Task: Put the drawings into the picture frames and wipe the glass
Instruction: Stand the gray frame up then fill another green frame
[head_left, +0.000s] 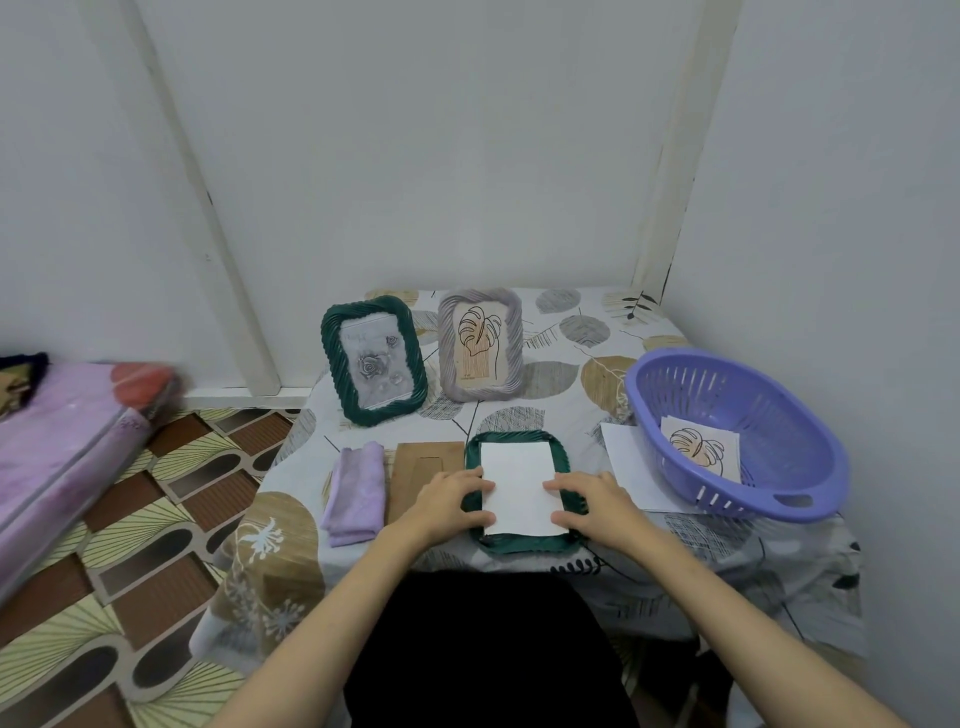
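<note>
Now, going from the left: the folded purple cloth (356, 493) lies soft and limp, easy to bunch up anywhere for wiping. Beside it the brown backing board (423, 470) looks stiff and light; I would lift it by an edge. My left hand (449, 501) rests with relaxed fingers on the left rim of the green frame (519, 543), which lies face down before me, and my fingertips touch the white sheet (519, 486) set inside it. My right hand (589, 501) does likewise on the right side, holding nothing. Paper is thin and slides, so I press lightly at its edges. The glass underneath is probably fragile. Another drawing (698, 449) waits in the purple basket (810, 462).
</note>
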